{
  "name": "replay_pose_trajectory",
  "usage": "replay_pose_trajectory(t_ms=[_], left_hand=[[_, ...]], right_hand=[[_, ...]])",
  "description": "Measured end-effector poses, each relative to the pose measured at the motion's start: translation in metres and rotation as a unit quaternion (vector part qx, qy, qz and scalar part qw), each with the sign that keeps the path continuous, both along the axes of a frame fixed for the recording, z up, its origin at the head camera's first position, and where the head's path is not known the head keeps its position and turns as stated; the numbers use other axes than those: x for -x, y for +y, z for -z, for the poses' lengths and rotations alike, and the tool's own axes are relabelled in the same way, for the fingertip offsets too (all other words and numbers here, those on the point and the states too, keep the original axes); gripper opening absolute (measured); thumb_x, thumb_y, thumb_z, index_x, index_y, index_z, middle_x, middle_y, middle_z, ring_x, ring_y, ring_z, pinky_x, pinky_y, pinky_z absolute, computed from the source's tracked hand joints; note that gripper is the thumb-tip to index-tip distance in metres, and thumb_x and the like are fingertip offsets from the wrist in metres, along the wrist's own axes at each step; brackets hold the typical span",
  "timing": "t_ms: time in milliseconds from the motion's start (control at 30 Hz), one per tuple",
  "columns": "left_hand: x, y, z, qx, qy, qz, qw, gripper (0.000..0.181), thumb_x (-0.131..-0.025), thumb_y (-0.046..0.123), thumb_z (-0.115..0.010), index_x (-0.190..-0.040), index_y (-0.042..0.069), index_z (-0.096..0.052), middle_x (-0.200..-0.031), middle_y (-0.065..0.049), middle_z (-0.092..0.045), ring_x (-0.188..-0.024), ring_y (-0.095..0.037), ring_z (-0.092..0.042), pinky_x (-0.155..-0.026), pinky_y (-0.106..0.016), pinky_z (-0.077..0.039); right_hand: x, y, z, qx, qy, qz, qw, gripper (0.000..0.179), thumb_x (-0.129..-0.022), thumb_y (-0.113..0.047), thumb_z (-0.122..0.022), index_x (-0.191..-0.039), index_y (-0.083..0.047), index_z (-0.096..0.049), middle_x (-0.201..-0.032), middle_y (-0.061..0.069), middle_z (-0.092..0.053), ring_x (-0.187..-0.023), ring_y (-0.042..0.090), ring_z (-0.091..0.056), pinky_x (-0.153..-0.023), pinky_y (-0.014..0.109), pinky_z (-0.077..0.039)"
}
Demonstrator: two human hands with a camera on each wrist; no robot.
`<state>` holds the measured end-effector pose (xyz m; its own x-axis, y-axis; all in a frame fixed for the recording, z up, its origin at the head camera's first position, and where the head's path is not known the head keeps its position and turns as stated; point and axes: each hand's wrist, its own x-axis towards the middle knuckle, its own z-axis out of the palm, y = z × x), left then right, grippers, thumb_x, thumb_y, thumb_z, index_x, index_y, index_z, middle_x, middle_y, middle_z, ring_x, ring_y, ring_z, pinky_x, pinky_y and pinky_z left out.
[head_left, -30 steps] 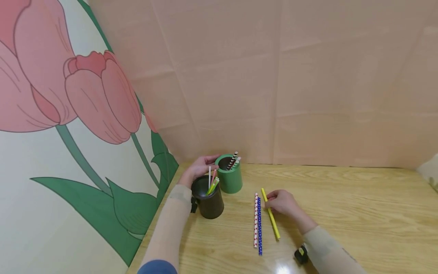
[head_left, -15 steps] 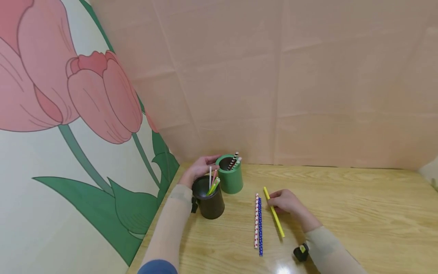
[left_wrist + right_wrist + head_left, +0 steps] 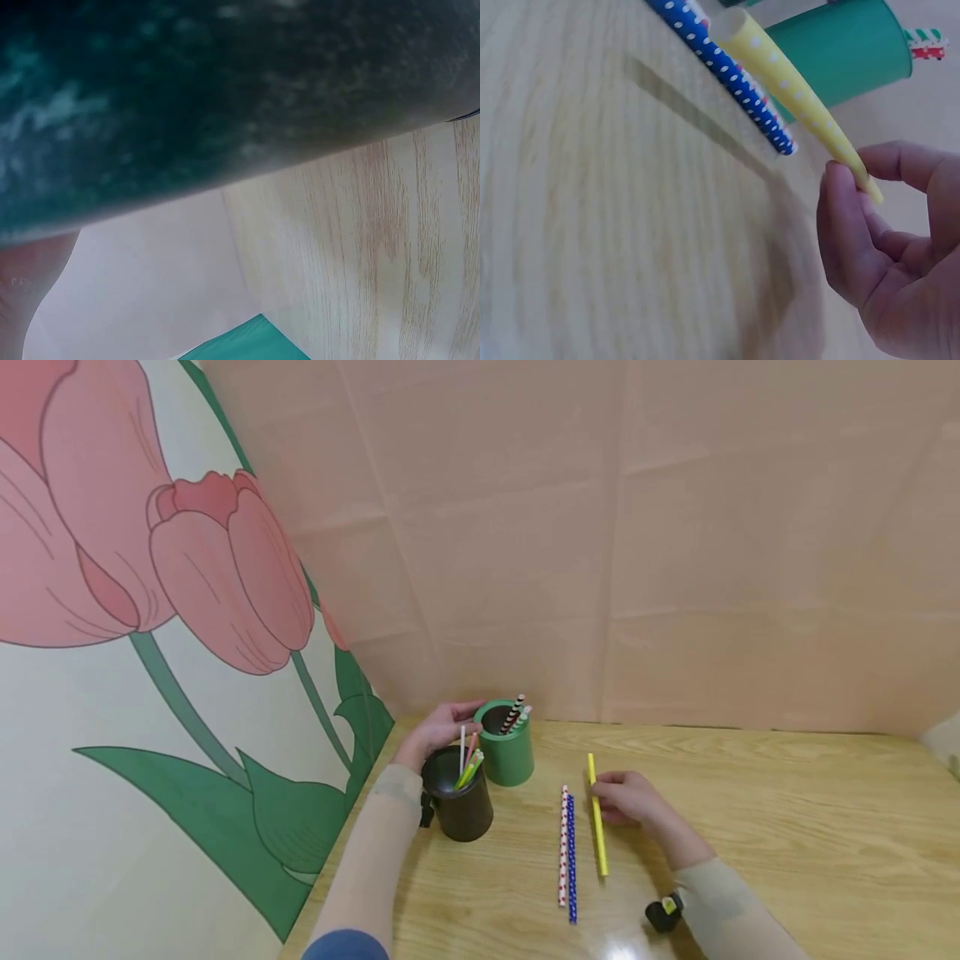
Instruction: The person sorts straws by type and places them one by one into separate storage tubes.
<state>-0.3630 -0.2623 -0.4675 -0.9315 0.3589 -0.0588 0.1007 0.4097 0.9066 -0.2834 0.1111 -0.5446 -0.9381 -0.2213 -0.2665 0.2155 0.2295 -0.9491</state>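
Note:
Between thumb and fingers my right hand (image 3: 628,797) pinches a yellow paper straw (image 3: 597,827), which has pale dots in the right wrist view. The straw is raised above the table there, its shadow apart from it. Just to its left lie a white straw with red dots (image 3: 563,852) and a blue straw with white dots (image 3: 727,71), side by side. My left hand (image 3: 442,727) holds the left side of a green cup (image 3: 507,760), thumb in front and fingers behind. Black-striped and green-striped straws (image 3: 513,713) lean inside that cup.
A dark cup (image 3: 461,810) stands in front of the green one, under my left wrist, with white, pink and green straws (image 3: 469,768) in it. A wall with painted tulips (image 3: 232,577) borders the wooden table (image 3: 787,827) at left; a beige cloth (image 3: 675,568) hangs behind.
My right hand has lifted the yellow straw and turned it more upright in the head view, its far end swinging away from the two lying straws. The left hand stays at the green cup.

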Motion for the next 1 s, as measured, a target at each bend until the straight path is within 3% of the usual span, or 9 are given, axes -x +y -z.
replay_pose_trajectory(t_ms=[67,200,367,500,600,700,1000], left_hand=[[0.000,0.000,0.001,-0.002,0.000,0.001,1.0000,0.059,-0.105,0.010,-0.069,-0.161,0.009,-0.049,-0.162,-0.014,-0.049,-0.144,-0.030,-0.053,-0.118,-0.042,-0.042],[-0.001,-0.001,0.002,-0.003,-0.005,0.000,1.0000,0.059,-0.105,0.010,-0.069,-0.161,0.009,-0.050,-0.162,-0.014,-0.049,-0.144,-0.030,-0.053,-0.118,-0.042,-0.043],[-0.001,-0.003,0.003,-0.002,-0.007,0.001,1.0000,0.059,-0.105,0.011,-0.070,-0.160,0.011,-0.051,-0.161,-0.013,-0.051,-0.143,-0.029,-0.055,-0.118,-0.043,-0.042],[0.001,-0.003,0.003,-0.005,-0.003,0.004,1.0000,0.059,-0.105,0.011,-0.070,-0.160,0.010,-0.051,-0.160,-0.014,-0.051,-0.143,-0.029,-0.055,-0.118,-0.043,-0.043],[0.001,-0.003,0.003,-0.004,-0.004,0.002,1.0000,0.059,-0.105,0.010,-0.070,-0.160,0.010,-0.051,-0.160,-0.014,-0.052,-0.142,-0.029,-0.055,-0.117,-0.042,-0.043],[0.002,-0.002,0.002,-0.005,-0.007,-0.001,1.0000,0.058,-0.105,0.008,-0.069,-0.160,0.009,-0.051,-0.159,-0.015,-0.052,-0.143,-0.030,-0.055,-0.117,-0.041,-0.043],[0.000,0.001,0.000,0.014,0.007,-0.010,0.9998,0.057,-0.105,0.010,-0.069,-0.160,0.011,-0.052,-0.159,-0.014,-0.053,-0.142,-0.030,-0.056,-0.118,-0.042,-0.042]], right_hand=[[0.000,-0.001,-0.002,0.029,0.018,0.011,0.9994,0.050,-0.103,-0.010,-0.065,-0.140,0.020,-0.049,-0.109,0.022,-0.070,-0.089,0.018,-0.071,-0.079,0.034,-0.064],[-0.002,-0.010,-0.013,0.107,0.056,0.081,0.9894,0.046,-0.107,-0.011,-0.061,-0.142,0.016,-0.046,-0.109,0.009,-0.066,-0.094,0.014,-0.069,-0.085,0.032,-0.062],[-0.004,-0.027,-0.037,0.203,0.106,0.198,0.9529,0.037,-0.106,-0.010,-0.065,-0.136,0.008,-0.052,-0.103,-0.002,-0.064,-0.093,0.009,-0.069,-0.086,0.030,-0.062],[-0.006,-0.045,-0.058,0.264,0.150,0.240,0.9220,0.026,-0.104,-0.007,-0.069,-0.126,0.002,-0.059,-0.098,-0.001,-0.065,-0.091,0.011,-0.072,-0.083,0.031,-0.063],[-0.006,-0.059,-0.072,0.293,0.186,0.249,0.9043,0.019,-0.103,-0.005,-0.070,-0.120,-0.001,-0.062,-0.097,0.000,-0.065,-0.090,0.011,-0.070,-0.081,0.032,-0.063],[-0.006,-0.073,-0.078,0.308,0.215,0.248,0.8928,0.017,-0.103,-0.003,-0.069,-0.118,-0.002,-0.063,-0.099,0.003,-0.065,-0.088,0.012,-0.070,-0.080,0.032,-0.063],[-0.003,-0.103,-0.089,0.309,0.291,0.234,0.8747,0.022,-0.102,0.000,-0.070,-0.120,0.009,-0.062,-0.104,0.011,-0.067,-0.089,0.016,-0.069,-0.084,0.034,-0.063]])
